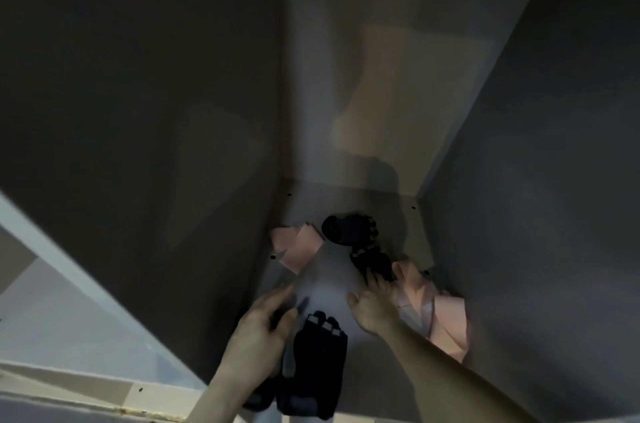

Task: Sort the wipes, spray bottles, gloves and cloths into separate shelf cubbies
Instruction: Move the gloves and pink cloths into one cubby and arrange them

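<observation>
I look into a dim shelf cubby (332, 287). My left hand (258, 332) grips the side of a dark glove (317, 363) with pale finger tips, lying at the cubby's front. My right hand (374, 304) reaches deeper in, and its fingertips pinch a second dark glove (375, 265). Another dark glove (349, 226) lies bunched near the back. A pink cloth (298, 246) rests at the back left. More pink cloth (446, 325) is crumpled against the right wall, beside my right wrist.
Dark panels (138, 145) close the cubby on the left and right (536, 180), with a back wall (381, 93) behind. A pale shelf edge (86, 398) and a slanted white board (52, 266) show at the lower left.
</observation>
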Available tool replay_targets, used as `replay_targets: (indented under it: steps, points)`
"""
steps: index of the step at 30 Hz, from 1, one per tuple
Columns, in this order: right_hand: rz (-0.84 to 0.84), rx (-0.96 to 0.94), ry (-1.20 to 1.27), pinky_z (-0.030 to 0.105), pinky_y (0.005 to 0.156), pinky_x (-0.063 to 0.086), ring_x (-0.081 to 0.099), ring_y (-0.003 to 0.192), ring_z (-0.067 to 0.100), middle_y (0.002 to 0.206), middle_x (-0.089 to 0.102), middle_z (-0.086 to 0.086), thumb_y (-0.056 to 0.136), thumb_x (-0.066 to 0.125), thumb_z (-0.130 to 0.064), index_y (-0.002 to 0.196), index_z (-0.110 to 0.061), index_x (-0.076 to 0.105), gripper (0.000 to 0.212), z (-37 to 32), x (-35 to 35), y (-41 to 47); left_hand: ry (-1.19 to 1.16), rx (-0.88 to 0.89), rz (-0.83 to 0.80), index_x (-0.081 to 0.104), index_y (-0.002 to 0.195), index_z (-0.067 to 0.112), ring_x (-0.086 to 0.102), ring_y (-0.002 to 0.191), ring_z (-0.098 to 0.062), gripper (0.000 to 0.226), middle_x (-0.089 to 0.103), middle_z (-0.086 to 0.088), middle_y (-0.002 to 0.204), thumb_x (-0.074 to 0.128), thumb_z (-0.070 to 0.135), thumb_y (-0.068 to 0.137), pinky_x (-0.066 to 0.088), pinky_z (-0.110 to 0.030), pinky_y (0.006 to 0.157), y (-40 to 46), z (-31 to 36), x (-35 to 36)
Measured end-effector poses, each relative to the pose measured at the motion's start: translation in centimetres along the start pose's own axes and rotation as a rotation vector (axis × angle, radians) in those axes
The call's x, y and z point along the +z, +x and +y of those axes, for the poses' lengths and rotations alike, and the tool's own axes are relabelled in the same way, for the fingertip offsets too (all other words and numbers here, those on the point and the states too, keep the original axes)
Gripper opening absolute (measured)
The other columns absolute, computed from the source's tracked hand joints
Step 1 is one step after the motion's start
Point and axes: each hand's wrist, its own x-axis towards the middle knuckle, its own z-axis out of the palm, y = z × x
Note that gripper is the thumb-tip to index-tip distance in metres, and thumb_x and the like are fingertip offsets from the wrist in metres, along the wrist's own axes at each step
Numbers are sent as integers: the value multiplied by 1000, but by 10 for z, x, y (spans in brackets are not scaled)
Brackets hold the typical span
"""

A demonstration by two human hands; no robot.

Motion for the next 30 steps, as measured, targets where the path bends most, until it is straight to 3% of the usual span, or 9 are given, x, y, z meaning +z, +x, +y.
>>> replay_targets:
  steps: [2,6,9,13,17,20,23,28,30]
  points:
    - [116,41,168,42,110,25,34,133,24,146,39,9,84,13,-54,140,-18,40,71,-2,-16,-4,3,-15,-14,55,129,28,49,121,-5,38,50,17,125,57,22,92,37,-23,105,0,4,-4]
    - [395,81,1027,31,99,40,53,113,16,121,61,1,91,58,-29,123,-18,60,34,-7,-73,-30,4,6,-15,58,126,27,52,115,-4,35,56,13,121,58,20,92,38,-17,96,1,14,-11]
    - [335,26,1519,32,98,44,58,111,14,113,65,-6,85,66,-12,110,-22,67,27,-12,-108,-60,-133,-49,-47,60,122,29,57,110,-5,31,62,7,120,59,23,91,43,-23,98,4,26,-11]
    - [131,-17,1859,39,103,42,60,113,26,120,65,12,83,56,6,109,-16,66,35,-23,-128,-96,-477,-209,-189,56,127,24,61,104,-2,44,65,10,115,62,38,86,49,-30,96,-4,54,-6]
    - [-191,-182,1955,43,106,39,55,121,30,128,61,16,85,53,1,130,-10,52,46,-33,-132,-131,-833,-214,-375,64,120,21,64,111,-19,42,69,-4,117,59,43,85,49,-40,99,-16,77,0]
    - [-149,-224,1938,35,93,51,61,116,27,123,65,13,79,56,4,128,-12,53,52,-38,-132,-146,-1081,-219,-222,64,116,2,65,105,-32,38,67,-22,114,62,23,84,52,-41,91,-20,86,4]
    - [-117,-298,1844,29,83,56,64,111,25,118,67,13,77,58,4,126,-17,54,53,-40,-130,-155,-1130,-218,-145,63,113,-5,68,93,-32,33,67,-27,109,60,13,86,57,-37,81,-23,84,5]
    - [-85,-301,1654,35,89,54,68,99,28,104,72,16,85,56,9,114,-6,63,33,-53,-113,-156,-1102,-317,-111,64,111,-5,67,95,-37,31,68,-29,105,63,11,84,56,-40,83,-31,71,9]
    - [-39,-280,1601,34,87,54,69,95,25,99,74,13,86,58,4,109,-8,65,27,-57,-104,-148,-1139,-372,-49,64,109,-4,69,91,-37,27,69,-28,103,60,11,87,60,-40,74,-29,66,10]
